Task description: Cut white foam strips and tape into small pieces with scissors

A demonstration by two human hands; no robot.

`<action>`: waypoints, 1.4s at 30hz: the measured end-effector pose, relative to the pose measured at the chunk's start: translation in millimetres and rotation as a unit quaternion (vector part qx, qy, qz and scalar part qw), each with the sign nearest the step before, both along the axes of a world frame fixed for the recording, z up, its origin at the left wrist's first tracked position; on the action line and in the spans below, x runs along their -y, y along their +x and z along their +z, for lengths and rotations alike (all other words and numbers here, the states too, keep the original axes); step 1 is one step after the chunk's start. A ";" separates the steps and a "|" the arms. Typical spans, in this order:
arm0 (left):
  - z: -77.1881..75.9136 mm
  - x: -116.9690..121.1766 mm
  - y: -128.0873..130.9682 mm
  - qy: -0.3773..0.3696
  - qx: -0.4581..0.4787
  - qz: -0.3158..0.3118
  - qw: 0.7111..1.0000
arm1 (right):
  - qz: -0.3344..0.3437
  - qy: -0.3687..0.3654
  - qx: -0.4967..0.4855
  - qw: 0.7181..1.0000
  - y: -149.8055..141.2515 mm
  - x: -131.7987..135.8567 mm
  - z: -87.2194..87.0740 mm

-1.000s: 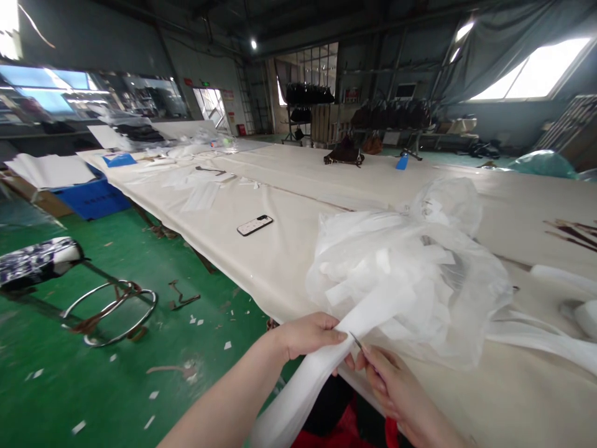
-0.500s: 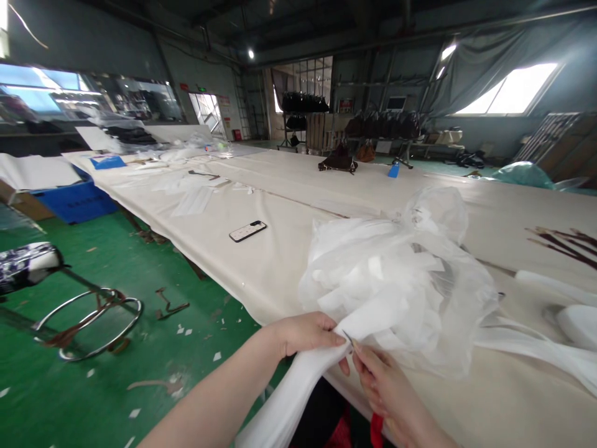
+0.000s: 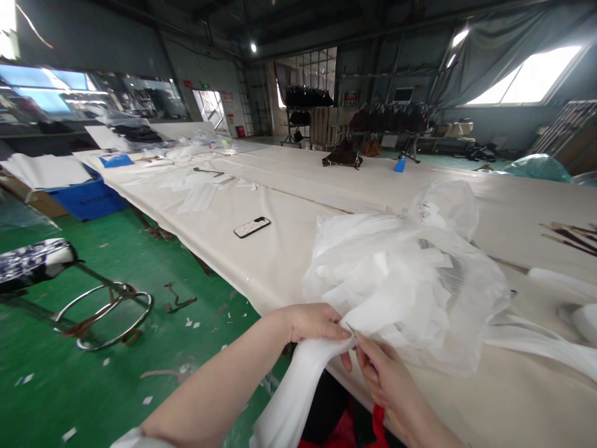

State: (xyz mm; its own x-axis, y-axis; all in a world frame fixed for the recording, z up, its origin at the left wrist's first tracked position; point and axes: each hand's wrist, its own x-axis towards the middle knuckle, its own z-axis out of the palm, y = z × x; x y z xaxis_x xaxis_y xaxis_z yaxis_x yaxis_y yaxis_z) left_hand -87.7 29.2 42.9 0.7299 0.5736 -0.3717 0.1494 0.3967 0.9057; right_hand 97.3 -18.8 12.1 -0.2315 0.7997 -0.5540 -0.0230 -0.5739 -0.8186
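My left hand (image 3: pixel 319 323) is closed on a soft white strip of material (image 3: pixel 298 386), pinching it between thumb and fingers. The strip drapes down over the table edge toward my lap, and its other end runs up to the clear plastic bag (image 3: pixel 485 323). Close by on the right, my right hand (image 3: pixel 385 373) is closed around a small pointed blade (image 3: pixel 350 328), most of which its fingers hide. The dark tip touches the strip beside my left thumb. Something red (image 3: pixel 379 426) hangs under my right hand. White scraps (image 3: pixel 387 292) fill the bag.
A phone (image 3: pixel 252 227) lies on the cream-covered table (image 3: pixel 284 267). Brown strips (image 3: pixel 571 236) and white material (image 3: pixel 545 345) lie to the right. Farther back are a dark bag (image 3: pixel 342 155) and a blue object (image 3: pixel 400 163). A stool (image 3: pixel 105 314) and blue bin (image 3: pixel 88 198) stand left.
The view has shifted slightly, so the surroundings appear farther right. Both hands keep their grips at nearly the same spot on the strip, and the blade tip still touches it.
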 end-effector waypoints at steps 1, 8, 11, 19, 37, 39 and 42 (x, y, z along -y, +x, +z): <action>0.5 -0.9 0.2 0.003 -0.002 -0.005 1.000 | 0.001 0.006 0.003 1.000 -0.5 -1.3 1.2; 6.8 -3.4 0.0 0.025 -0.052 -0.020 0.998 | -0.008 0.011 0.026 1.000 -1.3 -6.3 0.8; 7.0 -0.2 -0.6 0.021 -0.044 0.006 0.999 | -0.022 0.004 0.021 1.000 -0.2 -5.9 -3.0; 5.0 3.8 -6.6 -0.008 0.004 0.044 0.999 | 0.011 -0.021 -0.019 1.000 3.6 -0.8 2.4; 1.8 -6.2 -5.5 0.041 -0.051 -0.054 0.996 | -0.005 -0.007 0.016 1.000 -12.1 -3.1 10.3; 0.9 -7.0 -6.2 0.048 -0.056 -0.054 0.996 | -0.004 -0.002 0.017 1.000 -13.5 -3.8 10.7; 0.0 -7.3 -7.4 0.057 -0.061 -0.047 0.995 | -0.016 -0.008 0.002 1.000 -13.1 -6.2 11.9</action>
State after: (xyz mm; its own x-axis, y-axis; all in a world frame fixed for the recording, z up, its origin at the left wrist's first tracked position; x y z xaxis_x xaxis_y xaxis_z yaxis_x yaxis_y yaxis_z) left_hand -95.2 36.5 42.9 0.7361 0.5482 -0.3970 0.2919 0.2721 0.9169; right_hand 84.2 -12.6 24.0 -0.2038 0.7972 -0.5683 -0.0384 -0.5865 -0.8090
